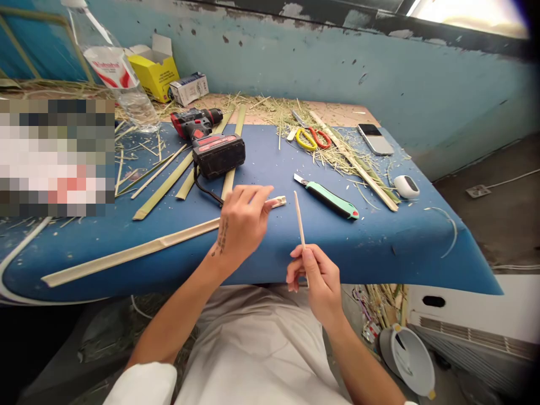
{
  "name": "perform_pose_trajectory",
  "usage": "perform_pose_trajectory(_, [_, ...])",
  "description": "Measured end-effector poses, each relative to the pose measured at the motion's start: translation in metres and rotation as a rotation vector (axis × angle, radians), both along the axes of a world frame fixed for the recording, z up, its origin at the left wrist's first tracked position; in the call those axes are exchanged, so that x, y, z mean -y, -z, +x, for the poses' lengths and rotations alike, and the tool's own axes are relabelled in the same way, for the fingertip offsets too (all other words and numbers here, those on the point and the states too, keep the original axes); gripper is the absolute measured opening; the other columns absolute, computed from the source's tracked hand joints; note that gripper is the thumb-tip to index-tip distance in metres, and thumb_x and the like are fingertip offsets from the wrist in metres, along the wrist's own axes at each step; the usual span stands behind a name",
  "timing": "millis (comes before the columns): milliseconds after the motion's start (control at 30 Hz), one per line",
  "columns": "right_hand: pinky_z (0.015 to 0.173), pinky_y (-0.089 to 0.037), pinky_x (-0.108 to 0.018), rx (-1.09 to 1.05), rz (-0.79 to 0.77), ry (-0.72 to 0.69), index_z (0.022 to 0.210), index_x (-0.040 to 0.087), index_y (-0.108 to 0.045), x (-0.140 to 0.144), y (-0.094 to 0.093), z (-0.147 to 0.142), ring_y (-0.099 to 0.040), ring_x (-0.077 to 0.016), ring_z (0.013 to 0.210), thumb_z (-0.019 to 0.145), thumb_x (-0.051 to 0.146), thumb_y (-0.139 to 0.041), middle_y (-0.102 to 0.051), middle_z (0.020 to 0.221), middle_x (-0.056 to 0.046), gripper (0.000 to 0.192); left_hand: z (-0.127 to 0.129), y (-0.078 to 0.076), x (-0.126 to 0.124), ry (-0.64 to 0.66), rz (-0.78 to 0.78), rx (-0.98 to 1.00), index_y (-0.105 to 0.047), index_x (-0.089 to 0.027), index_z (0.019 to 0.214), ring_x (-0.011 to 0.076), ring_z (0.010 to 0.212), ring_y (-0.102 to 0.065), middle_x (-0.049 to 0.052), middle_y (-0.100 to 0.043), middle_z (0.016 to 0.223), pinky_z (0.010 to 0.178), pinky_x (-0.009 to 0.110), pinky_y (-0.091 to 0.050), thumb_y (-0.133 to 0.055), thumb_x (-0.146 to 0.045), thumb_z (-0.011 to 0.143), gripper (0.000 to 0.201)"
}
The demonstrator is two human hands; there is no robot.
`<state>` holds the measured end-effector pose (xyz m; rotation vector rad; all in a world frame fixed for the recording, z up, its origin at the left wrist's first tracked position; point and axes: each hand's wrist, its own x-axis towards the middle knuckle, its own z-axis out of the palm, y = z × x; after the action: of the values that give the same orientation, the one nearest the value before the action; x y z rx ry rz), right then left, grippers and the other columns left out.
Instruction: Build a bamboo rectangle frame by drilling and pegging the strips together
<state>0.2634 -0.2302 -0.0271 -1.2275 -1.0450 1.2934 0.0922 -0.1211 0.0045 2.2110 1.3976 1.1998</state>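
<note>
My left hand (244,219) is closed over a long split bamboo strip (139,253) lying across the front of the table, gripping it near its right end. A notch or hole shows in that end, just past my thumb. Between the thumb and fingers of my right hand (317,278) is a thin bamboo stick (299,219), tip pointing up and away, apart from the strip. Beyond the stick lies a green and black utility knife (331,199), its blade out and toward the left.
A cordless drill (217,152) rests among bamboo strips (169,185). Scissors (313,138) lie in bamboo shavings near a phone (375,139) and a small white device (406,187). A water bottle (113,67) and a yellow box (154,73) stand behind. A bucket (422,360) is on the floor.
</note>
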Motion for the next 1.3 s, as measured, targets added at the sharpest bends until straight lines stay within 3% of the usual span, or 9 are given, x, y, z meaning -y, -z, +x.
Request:
perform_pose_trajectory(100, [0.050, -0.044, -0.024, 0.159, 0.056, -0.161, 0.100, 0.023, -0.063, -0.009, -0.004, -0.010, -0.055, -0.0119, 0.050, 0.111, 0.052, -0.047, -0.063, 0.063, 0.004, 0.035, 0.007, 0.000, 0.014, 0.313, -0.411, 0.453, -0.070, -0.019, 0.119, 0.0205, 0.085, -0.071, 0.010, -0.079, 0.101, 0.081, 0.034, -0.054, -0.051, -0.054, 0.109, 0.041])
perform_pose_trajectory(167, [0.056, -0.045, -0.026, 0.463, 0.196, -0.202, 0.095, 0.023, -0.067, -0.019, -0.008, -0.008, -0.058, -0.0122, 0.055, 0.110, 0.046, -0.052, -0.067, 0.068, 0.002, 0.032, 0.008, 0.004, 0.016, 0.392, -0.630, 0.729, -0.067, -0.018, 0.107, 0.0165, 0.067, -0.066, 0.003, -0.070, 0.075, 0.067, 0.029, -0.052, -0.054, -0.059, 0.106, 0.043])
perform_pose_trajectory(233, [0.069, -0.050, -0.029, 0.797, 0.434, -0.006, 0.094, 0.023, -0.071, -0.035, -0.013, 0.005, -0.065, -0.0151, 0.068, 0.107, 0.041, -0.060, -0.073, 0.079, -0.002, 0.025, 0.006, 0.008, 0.012, 0.366, -0.728, 0.906, -0.065, -0.018, 0.100, 0.0132, 0.055, -0.057, -0.004, -0.052, 0.060, 0.058, 0.026, -0.047, -0.060, -0.060, 0.103, 0.043])
perform_pose_trajectory(333, [0.103, -0.049, -0.044, 1.135, 0.658, 0.427, 0.120, 0.023, -0.074, -0.074, -0.016, 0.040, -0.068, -0.0282, 0.109, 0.103, 0.044, -0.065, -0.077, 0.114, -0.012, 0.028, 0.001, 0.012, 0.005, 0.375, -0.803, 0.980, -0.067, -0.017, 0.106, 0.0071, 0.046, -0.035, -0.009, -0.032, 0.061, 0.047, 0.021, -0.030, -0.065, -0.059, 0.100, 0.042])
perform_pose_trajectory(400, [0.111, -0.044, -0.054, 1.321, 0.581, 0.459, 0.142, 0.019, -0.066, -0.102, -0.011, 0.065, -0.057, -0.0379, 0.132, 0.102, 0.055, -0.063, -0.067, 0.140, -0.020, 0.053, -0.001, 0.013, 0.003, 0.398, -0.827, 0.978, -0.067, -0.018, 0.111, 0.0060, 0.048, -0.023, -0.009, -0.028, 0.064, 0.046, 0.021, -0.020, -0.064, -0.059, 0.101, 0.041])
perform_pose_trajectory(467, [0.110, -0.043, -0.059, 1.432, 0.479, 0.388, 0.141, 0.015, -0.065, -0.125, -0.003, 0.082, -0.055, -0.0409, 0.132, 0.104, 0.057, -0.057, -0.065, 0.142, -0.023, 0.057, -0.002, 0.013, 0.003, 0.411, -0.829, 0.983, -0.065, -0.020, 0.114, 0.0061, 0.049, -0.019, -0.009, -0.026, 0.066, 0.046, 0.021, -0.017, -0.061, -0.058, 0.103, 0.040])
perform_pose_trajectory(600, [0.107, -0.045, -0.055, 1.419, 0.470, 0.272, 0.128, 0.016, -0.069, -0.140, 0.008, 0.086, -0.063, -0.0360, 0.118, 0.107, 0.048, -0.051, -0.073, 0.124, -0.018, 0.043, -0.001, 0.013, 0.004, 0.421, -0.824, 0.996, -0.062, -0.021, 0.109, 0.0057, 0.049, -0.019, -0.009, -0.026, 0.067, 0.046, 0.020, -0.016, -0.058, -0.058, 0.105, 0.037])
perform_pose_trajectory(833, [0.084, -0.054, -0.032, 1.140, 0.914, 0.149, 0.135, 0.022, -0.064, -0.122, -0.001, 0.054, -0.072, -0.0230, 0.092, 0.101, 0.045, -0.065, -0.076, 0.110, -0.011, 0.041, 0.000, 0.011, 0.007, 0.377, -0.861, 0.971, -0.059, -0.021, 0.102, 0.0053, 0.049, -0.017, -0.009, -0.026, 0.068, 0.044, 0.019, -0.015, -0.059, -0.061, 0.104, 0.040])
perform_pose_trajectory(1300, [0.069, -0.049, -0.027, 1.243, 1.015, 0.087, 0.129, 0.015, -0.074, -0.117, -0.001, 0.049, -0.068, -0.0150, 0.069, 0.099, 0.045, -0.072, -0.076, 0.089, -0.005, 0.042, 0.010, 0.015, 0.019, 0.158, -0.575, 0.602, -0.054, -0.021, 0.093, 0.0115, 0.066, -0.040, -0.003, -0.049, 0.076, 0.061, 0.028, -0.032, -0.053, -0.053, 0.109, 0.036])
